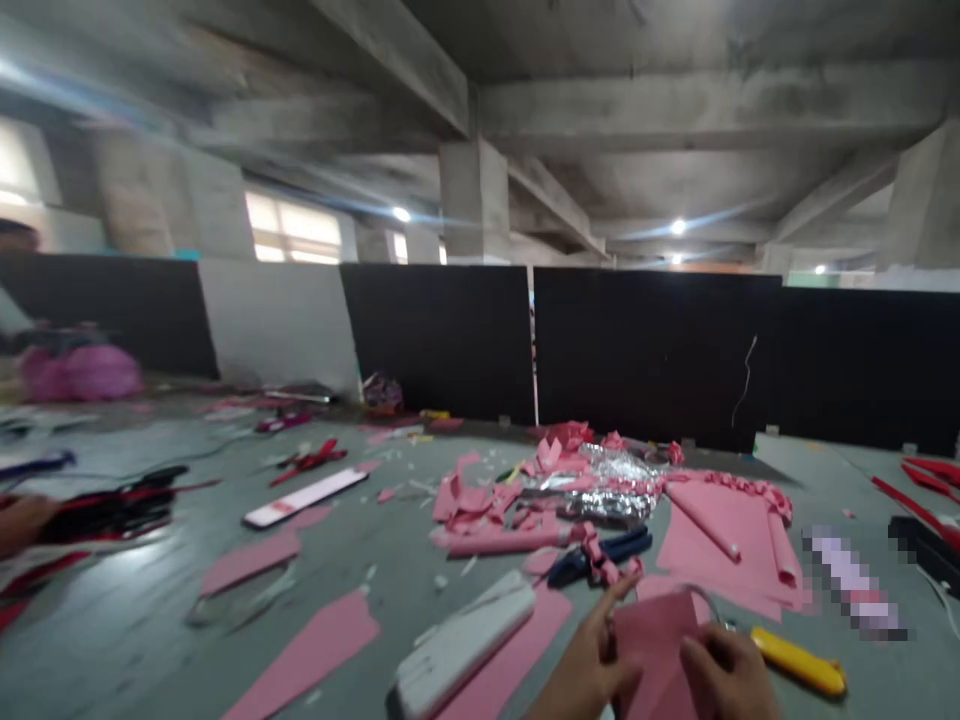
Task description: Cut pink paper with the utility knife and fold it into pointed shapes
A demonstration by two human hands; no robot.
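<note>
Both my hands are at the bottom edge, closed on one piece of pink paper (656, 645) held between them. My left hand (589, 665) pinches its left edge with the forefinger stretched up along it. My right hand (724, 675) grips the lower right corner with curled fingers. A yellow utility knife (799, 665) lies on the table just right of my right hand. A white ruler-like bar (465, 645) lies to the left of my left hand.
The grey table (150, 620) is strewn with pink paper sheets and scraps (731, 535), crumpled silver foil (611, 485), a dark blue tool (600, 555) and a second white bar (304, 497). Another person's hand (22, 520) shows at the left edge. Black partition panels (645, 350) stand behind.
</note>
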